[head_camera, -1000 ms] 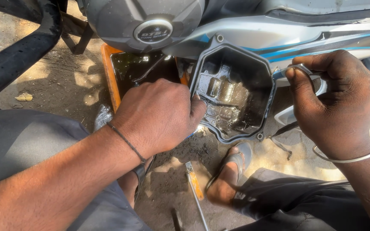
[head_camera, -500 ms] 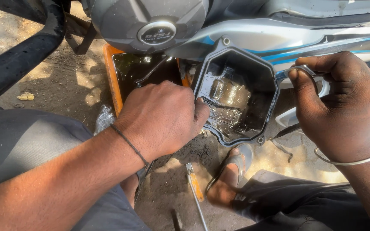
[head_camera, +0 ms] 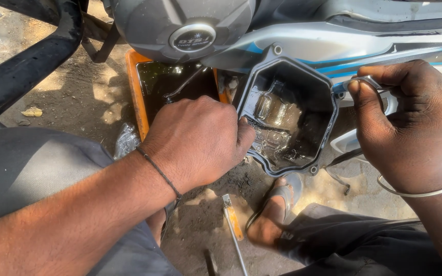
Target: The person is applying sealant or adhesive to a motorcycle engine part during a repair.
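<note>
The left forearm enters from the lower left of the frame and runs up toward the centre, bare, with a thin dark band at the wrist. The left hand (head_camera: pixel 198 140) lies knuckles up, its fingers curled under into a loose fist, thumb tip pointing right. The right forearm comes in from the lower right, a metal bangle at the wrist. The right hand (head_camera: pixel 410 128) sits at the right centre, back to the camera, fingers (head_camera: pixel 367 105) bent inward and pinched together.
</note>
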